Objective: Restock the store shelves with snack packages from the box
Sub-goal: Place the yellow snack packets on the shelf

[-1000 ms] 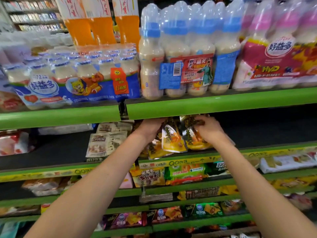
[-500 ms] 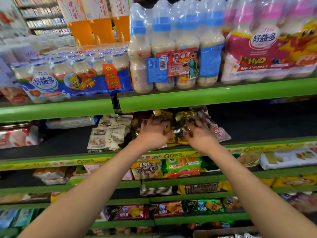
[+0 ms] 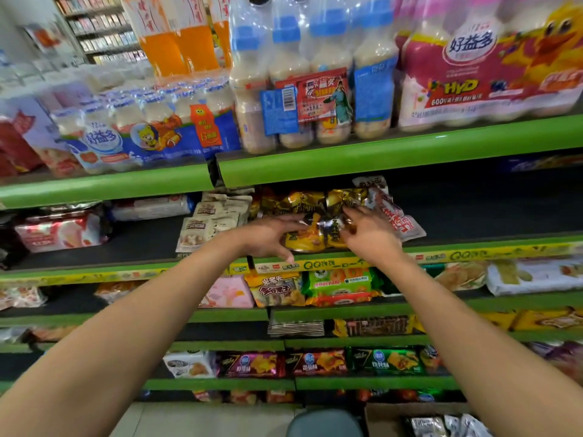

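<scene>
From the head camera, both bare arms reach forward to the second green shelf [image 3: 473,247], the one with the yellow price strip along its lip. On that shelf, at its front edge, lies a bunch of yellow-and-gold snack packages [image 3: 310,238], and behind them more gold packages [image 3: 293,201] are stacked further back.

The left hand [image 3: 268,238] sits just left of the yellow-and-gold snack packages, fingers stretched loosely toward them and thumb hanging below over the price strip; the fingertips meet the shiny wrapper, though motion blur makes it hard to say whether they merely touch it or pinch it. The right hand [image 3: 369,234] is just right of the same packages, its fingers bent down onto their tops and nipping the foil.

Right of the packages, touching the right hand's far side, a red-and-white packet [image 3: 400,220] lies tilted. Left of them stand beige pouches [image 3: 205,225]. Above them, on the shelf overhead, is a wrapped pack of milky bottles [image 3: 315,89]. Far below them, at the lower right corner, an open cardboard box [image 3: 378,417] holds silvery packets [image 3: 441,425].
</scene>
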### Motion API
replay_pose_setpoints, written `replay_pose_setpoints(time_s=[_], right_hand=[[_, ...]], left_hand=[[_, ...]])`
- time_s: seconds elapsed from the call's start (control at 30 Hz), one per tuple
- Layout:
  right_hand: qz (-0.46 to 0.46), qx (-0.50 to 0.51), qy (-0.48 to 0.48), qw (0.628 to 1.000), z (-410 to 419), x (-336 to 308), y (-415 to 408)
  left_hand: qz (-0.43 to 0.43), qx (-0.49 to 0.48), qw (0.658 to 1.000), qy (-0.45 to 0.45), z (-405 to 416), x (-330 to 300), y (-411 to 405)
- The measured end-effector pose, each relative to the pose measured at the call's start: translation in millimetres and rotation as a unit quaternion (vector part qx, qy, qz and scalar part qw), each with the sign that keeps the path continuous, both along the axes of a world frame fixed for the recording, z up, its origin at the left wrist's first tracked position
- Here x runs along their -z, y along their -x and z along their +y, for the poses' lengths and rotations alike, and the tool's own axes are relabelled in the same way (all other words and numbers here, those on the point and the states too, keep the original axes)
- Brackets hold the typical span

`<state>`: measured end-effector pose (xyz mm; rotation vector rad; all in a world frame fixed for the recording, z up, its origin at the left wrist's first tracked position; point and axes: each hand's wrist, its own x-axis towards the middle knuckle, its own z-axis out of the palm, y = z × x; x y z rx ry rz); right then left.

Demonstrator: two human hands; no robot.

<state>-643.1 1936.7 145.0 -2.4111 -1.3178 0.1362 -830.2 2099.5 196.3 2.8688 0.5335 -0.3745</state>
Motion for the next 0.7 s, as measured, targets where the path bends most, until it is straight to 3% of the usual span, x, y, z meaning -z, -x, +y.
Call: replay_pose_setpoints(time_s=[0.27, 0.47, 0.7], right_hand=[[-0.044, -0.022, -0.05, 0.998, -3, -3, 2], [-0.093, -0.081, -0.153, 0.98, -51, 0, 41], [-0.03, -0.057, -0.102, 0.993, -158, 48, 88]], left_hand=[[-0.078, -0.034, 0.991, 0.099, 2, 0, 9], [-0.297, -0.059, 0.947, 0.104, -63, 11, 15], [-0.235, -0.085, 0.91, 0.33, -147, 83, 26]])
